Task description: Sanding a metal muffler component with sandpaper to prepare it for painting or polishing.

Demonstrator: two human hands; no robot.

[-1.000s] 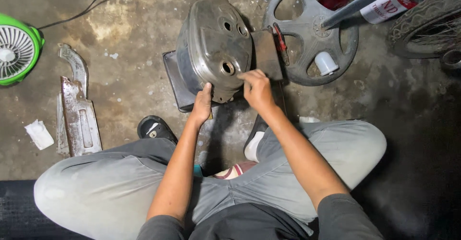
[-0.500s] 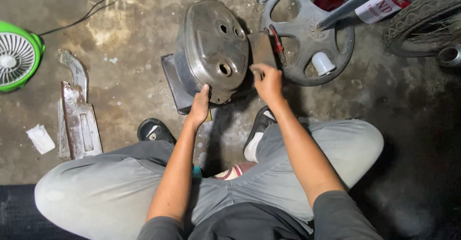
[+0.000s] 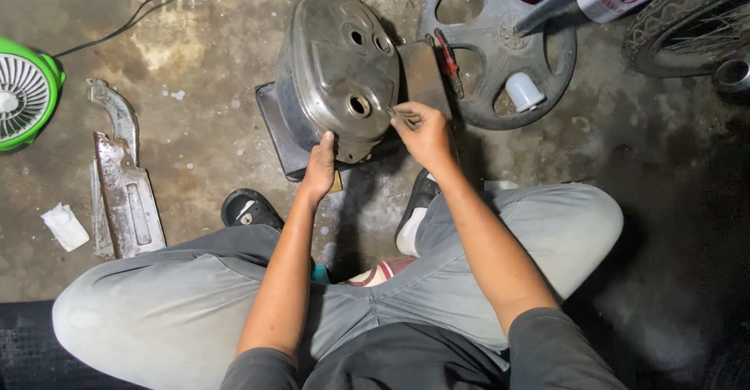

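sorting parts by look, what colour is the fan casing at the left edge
Bright green casing on the fan, with a white grille; the head view shows it.
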